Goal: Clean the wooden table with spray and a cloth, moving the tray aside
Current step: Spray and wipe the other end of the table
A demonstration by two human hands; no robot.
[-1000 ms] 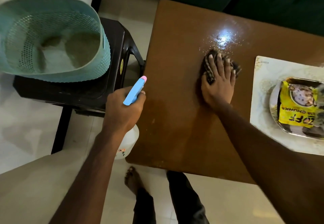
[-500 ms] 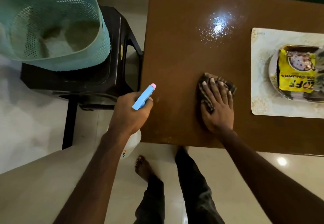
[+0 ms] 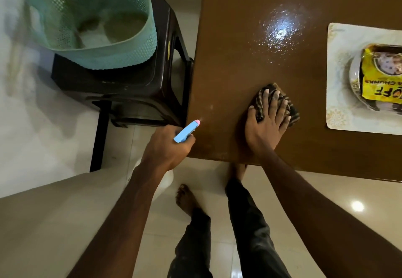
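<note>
Head view: I see the right hand (image 3: 264, 129) laid flat on the striped cloth (image 3: 293, 114), its fingers (image 3: 275, 105) spread straight and pressing the cloth onto the wooden desk (image 3: 228, 71), close to the near edge and toward the near left corner. The left hand (image 3: 165, 147) grips the spray bottle (image 3: 186, 134) with fingers curled round it, at the desk's left edge by that same corner. The blue head with its pink tip points across the desk. A glistening wet patch (image 3: 279, 31) lies further in toward the far edge, apart from the cloth. The tray (image 3: 339, 71) sits on the right part of the desk, cut off by the frame, carrying a plate (image 3: 353, 75) with a yellow packet (image 3: 378, 90). Just beside the desk's left edge I see a dark stool (image 3: 139, 90) with a teal perforated basket (image 3: 104, 55) on it.
</note>
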